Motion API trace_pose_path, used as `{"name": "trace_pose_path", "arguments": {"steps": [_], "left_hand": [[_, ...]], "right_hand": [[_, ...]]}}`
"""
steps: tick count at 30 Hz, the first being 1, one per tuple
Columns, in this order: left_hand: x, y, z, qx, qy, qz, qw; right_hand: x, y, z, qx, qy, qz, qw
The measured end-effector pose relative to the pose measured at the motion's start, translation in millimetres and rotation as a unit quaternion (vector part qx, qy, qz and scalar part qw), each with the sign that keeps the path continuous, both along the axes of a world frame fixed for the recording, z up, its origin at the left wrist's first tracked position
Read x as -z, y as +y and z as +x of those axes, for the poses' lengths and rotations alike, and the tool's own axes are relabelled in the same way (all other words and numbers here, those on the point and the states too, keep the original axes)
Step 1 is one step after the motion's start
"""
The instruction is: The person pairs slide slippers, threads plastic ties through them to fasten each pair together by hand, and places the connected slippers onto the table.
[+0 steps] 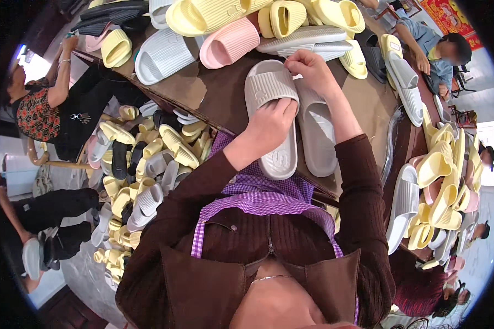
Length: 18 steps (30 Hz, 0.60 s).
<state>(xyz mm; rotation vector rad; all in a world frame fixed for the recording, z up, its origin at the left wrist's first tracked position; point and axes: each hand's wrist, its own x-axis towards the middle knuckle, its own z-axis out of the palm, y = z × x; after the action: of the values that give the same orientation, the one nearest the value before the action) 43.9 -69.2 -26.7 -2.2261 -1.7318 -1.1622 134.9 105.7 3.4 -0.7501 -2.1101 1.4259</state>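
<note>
A grey slide slipper (pixel 270 90) with a ribbed strap lies on the table's near edge, its toe pointing away from me. My left hand (pixel 266 129) grips it, the fingers tucked under the strap from the heel side. At the slipper's upper right rim my right hand (pixel 312 72) is closed in a pinch; whatever is between its fingertips is too small to make out. A second grey slipper (pixel 318 134) lies close on the right, partly covered by my right hand and wrist.
Yellow slippers (pixel 211 13), a pink slipper (pixel 229 44) and a pale grey slipper (pixel 166 56) are heaped along the table's far side. More piles of slippers (pixel 148 159) stand at left and right. Several people are around, one in a patterned top (pixel 38 115).
</note>
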Motion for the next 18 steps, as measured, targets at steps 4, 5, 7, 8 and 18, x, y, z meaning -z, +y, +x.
{"name": "trace_pose_path", "arguments": {"steps": [4, 5, 7, 8, 18], "left_hand": [[-34, -7, -4, 0.072, -0.168, 0.092, 0.979], [-39, 3, -9, 0.046, -0.221, 0.087, 0.970], [-40, 26, -19, 0.020, -0.273, 0.081, 0.958], [-37, 42, -25, 0.022, -0.314, 0.037, 0.948], [-34, 87, -18, 0.159, -0.579, -0.221, 0.769]], "right_hand": [[1, -7, 17, 0.027, 0.052, 0.016, 0.998], [1, -10, 21, 0.031, 0.053, 0.015, 0.998], [2, -18, 24, 0.041, 0.072, 0.036, 0.996], [1, -20, 26, 0.046, 0.081, 0.047, 0.995], [-6, -35, 47, 0.115, 0.044, 0.006, 0.992]]}}
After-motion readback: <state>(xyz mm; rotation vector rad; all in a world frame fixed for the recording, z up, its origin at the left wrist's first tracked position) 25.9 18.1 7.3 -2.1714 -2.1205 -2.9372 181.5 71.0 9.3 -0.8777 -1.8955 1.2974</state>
